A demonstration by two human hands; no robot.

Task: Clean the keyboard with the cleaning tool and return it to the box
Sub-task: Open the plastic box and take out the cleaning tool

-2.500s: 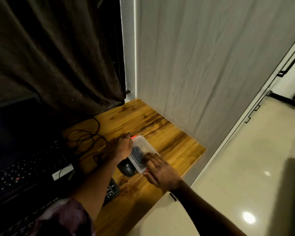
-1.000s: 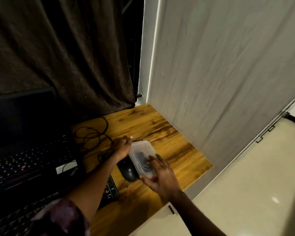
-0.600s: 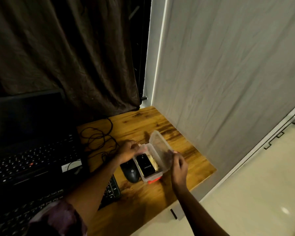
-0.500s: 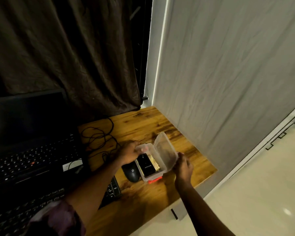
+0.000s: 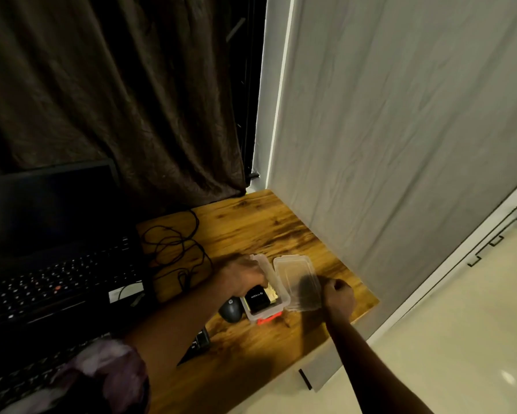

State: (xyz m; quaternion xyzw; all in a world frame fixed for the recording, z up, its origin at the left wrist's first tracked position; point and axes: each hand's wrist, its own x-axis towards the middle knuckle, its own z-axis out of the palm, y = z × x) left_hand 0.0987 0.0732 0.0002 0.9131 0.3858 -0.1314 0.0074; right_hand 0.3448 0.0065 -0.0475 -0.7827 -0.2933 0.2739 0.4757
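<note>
A clear plastic box [image 5: 283, 297] with a red latch stands open on the wooden desk [image 5: 251, 228]. Its lid [image 5: 293, 273] lies folded out flat to the right. Inside lie a black cleaning tool [image 5: 257, 298] and something pale yellow under it. My left hand [image 5: 240, 276] reaches into the box from the left, fingers curled onto the far end of the black tool. My right hand [image 5: 338, 297] is curled in a fist on the lid's right edge. A laptop keyboard [image 5: 57, 282] is at the left, and the corner of a second black keyboard [image 5: 200, 342] shows under my left forearm.
A black mouse [image 5: 230, 309] sits against the box's left side. A tangled black cable [image 5: 173, 249] lies behind my left hand. A grey wall panel bounds the desk on the right, a dark curtain hangs behind it, and the desk's front edge drops to a pale floor.
The box was closed under both hands; my right hand swung the lid up and over until it lay flat on the right. My left hand moved from the box's corner into the box.
</note>
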